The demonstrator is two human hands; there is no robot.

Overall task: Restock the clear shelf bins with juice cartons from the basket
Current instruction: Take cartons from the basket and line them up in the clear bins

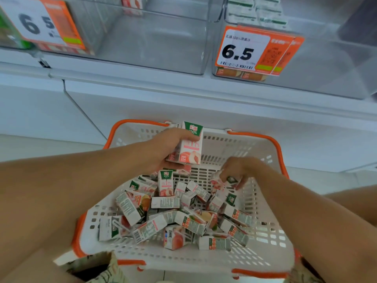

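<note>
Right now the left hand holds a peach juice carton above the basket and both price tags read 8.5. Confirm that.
Not quite. The head view shows the right price tag reading 6.5, and the left price tag shows 6 5. The left hand does hold a peach juice carton above the basket.

Orange-and-white price tag [253,51], upper right, marked 6.5, barcode below. Second price tag [42,23], upper left, blurred. White shelf edge [183,86] across mid-frame. Patterned fabric [98,268], lower left.
</note>
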